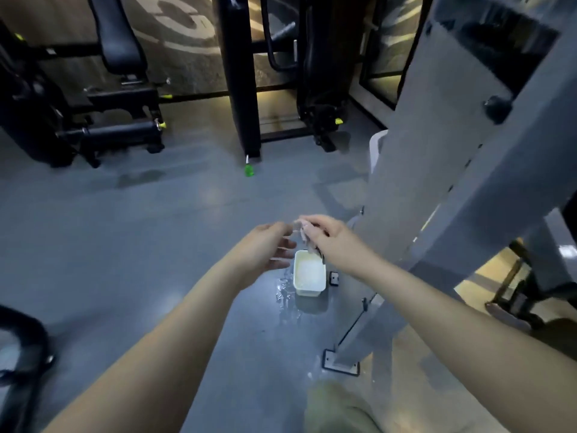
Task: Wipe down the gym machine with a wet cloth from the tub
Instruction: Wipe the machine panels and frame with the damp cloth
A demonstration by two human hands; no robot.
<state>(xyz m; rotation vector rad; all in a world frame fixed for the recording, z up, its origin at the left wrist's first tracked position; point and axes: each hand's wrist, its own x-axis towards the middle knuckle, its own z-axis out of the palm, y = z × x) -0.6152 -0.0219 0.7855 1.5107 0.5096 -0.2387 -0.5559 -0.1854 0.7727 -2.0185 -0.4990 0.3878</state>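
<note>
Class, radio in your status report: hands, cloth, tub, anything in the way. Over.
Right hand pinches cloth above tub. Left hand open beside it. Machine at right, untouched. Puddle beside tub.

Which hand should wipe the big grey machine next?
Probably the right hand. It pinches the cloth above the tub, and the grey machine stands on its side. The left hand looks open and holds nothing.

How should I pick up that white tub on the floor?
Probably the long sides of the white rectangular plastic tub, one hand each, from above: it is open-topped and seems to hold water, so a level lift avoids spills.
</note>
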